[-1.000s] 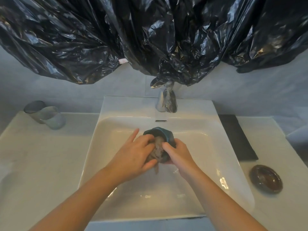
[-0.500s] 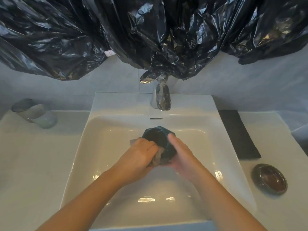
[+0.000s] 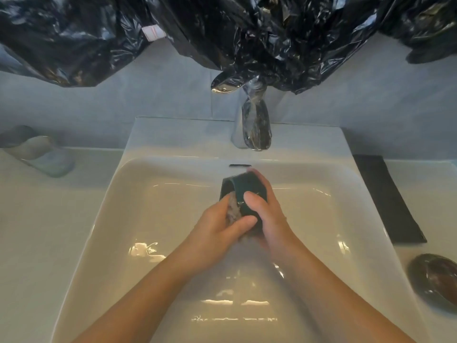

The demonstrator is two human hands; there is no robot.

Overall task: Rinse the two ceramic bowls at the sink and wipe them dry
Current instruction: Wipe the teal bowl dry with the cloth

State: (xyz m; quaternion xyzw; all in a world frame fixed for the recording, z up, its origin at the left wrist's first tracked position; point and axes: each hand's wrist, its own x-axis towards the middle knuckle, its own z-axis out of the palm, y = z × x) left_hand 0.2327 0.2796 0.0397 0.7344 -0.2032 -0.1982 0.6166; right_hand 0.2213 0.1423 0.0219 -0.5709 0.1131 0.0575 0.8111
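Note:
Over the middle of the white sink basin (image 3: pixel 153 219) I hold a dark teal ceramic bowl (image 3: pixel 241 188) tipped on its side. My right hand (image 3: pixel 268 219) grips its outer wall, thumb over the rim and fingers behind. My left hand (image 3: pixel 220 233) holds a crumpled grey-brown cloth (image 3: pixel 233 210) and presses it into the bowl's opening. A second bowl, dark brown (image 3: pixel 435 280), sits on the counter at the right. No water stream is visible from the faucet (image 3: pixel 254 129).
Black plastic sheeting (image 3: pixel 222 33) hangs over the wall and drapes onto the faucet top. A dark folded cloth or mat (image 3: pixel 385 196) lies on the counter right of the basin. Two pale cups (image 3: pixel 37 149) stand on the left counter.
The bowl has turned in my hands; my right hand moved from beside it to over its top wall, and my left hand worked the cloth further into the opening. The camera view shifted closer.

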